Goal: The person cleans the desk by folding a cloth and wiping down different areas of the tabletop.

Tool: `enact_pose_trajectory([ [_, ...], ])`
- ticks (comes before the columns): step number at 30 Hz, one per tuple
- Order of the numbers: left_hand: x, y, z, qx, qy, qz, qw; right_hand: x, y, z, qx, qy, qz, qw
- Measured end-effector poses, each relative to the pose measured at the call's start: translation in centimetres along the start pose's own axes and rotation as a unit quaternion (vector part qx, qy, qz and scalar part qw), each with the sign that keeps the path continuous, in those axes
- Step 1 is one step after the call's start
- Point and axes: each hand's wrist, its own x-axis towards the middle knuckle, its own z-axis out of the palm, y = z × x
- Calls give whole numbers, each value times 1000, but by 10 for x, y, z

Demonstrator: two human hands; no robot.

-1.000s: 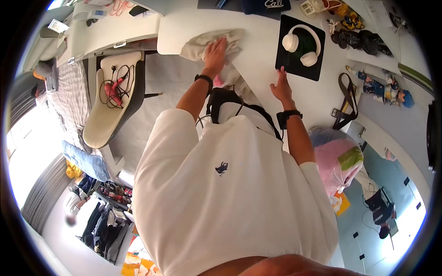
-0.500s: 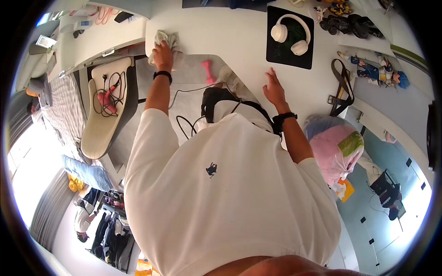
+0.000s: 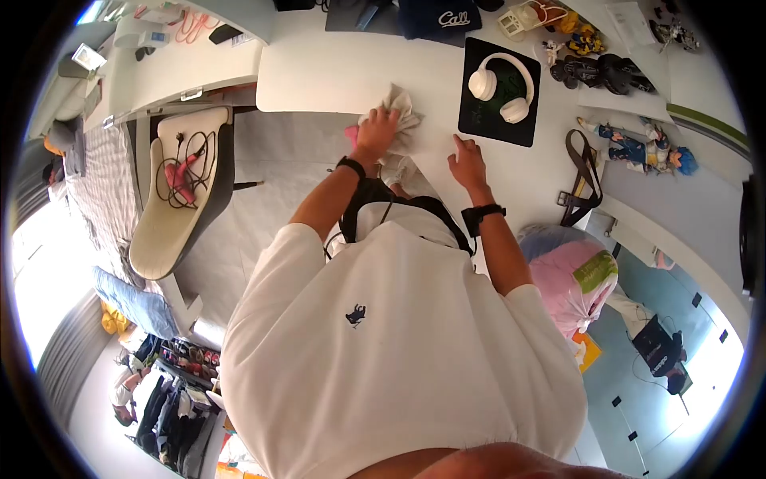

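My left hand [image 3: 377, 134] is closed on a crumpled grey-white cloth [image 3: 407, 120]. The cloth lies on the white desk [image 3: 319, 76] at its front edge. To the right, my right hand [image 3: 469, 164] rests at the desk's edge with its index finger stretched out and nothing in it. White over-ear headphones [image 3: 515, 110] lie on a black mat [image 3: 496, 134] just beyond my right hand. Part of a pink dumbbell [image 3: 351, 136] on the floor shows beside my left hand.
A chair [image 3: 159, 235] at left holds a pink hair dryer [image 3: 180, 182] with its cord. A dark belt [image 3: 590, 188] lies at the desk's right, near a figurine [image 3: 638, 148]. Filled plastic bags [image 3: 570, 275] stand below. A dark blue cloth item [image 3: 439, 20] is at the back.
My left hand has slid the cloth rightward along the desk from its left corner, coming nearer my right hand. My right hand has shifted only slightly. More of the desk's back shows.
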Motion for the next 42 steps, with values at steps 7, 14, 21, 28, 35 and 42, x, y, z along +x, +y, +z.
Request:
enact_pose_trajectory([
  [7, 2, -113, -33, 60, 52, -201, 976, 23, 4, -2, 18, -32, 42, 998],
  [14, 4, -95, -37, -7, 8, -265, 964, 5, -8, -2, -14, -26, 37, 999],
  [21, 19, -8, -20, -42, -10, -190, 981, 7, -4, 1, -12, -34, 39, 999],
  [28, 24, -77, -43, -113, -6, -262, 958, 6, 4, -5, 29, -45, 52, 997],
  [35, 21, -161, -52, -132, -10, -293, 947, -5, 3, 3, 59, 4, 46, 997],
  [42, 45, -92, -33, -105, -45, -232, 966, -2, 3, 2, 64, -2, 56, 996],
])
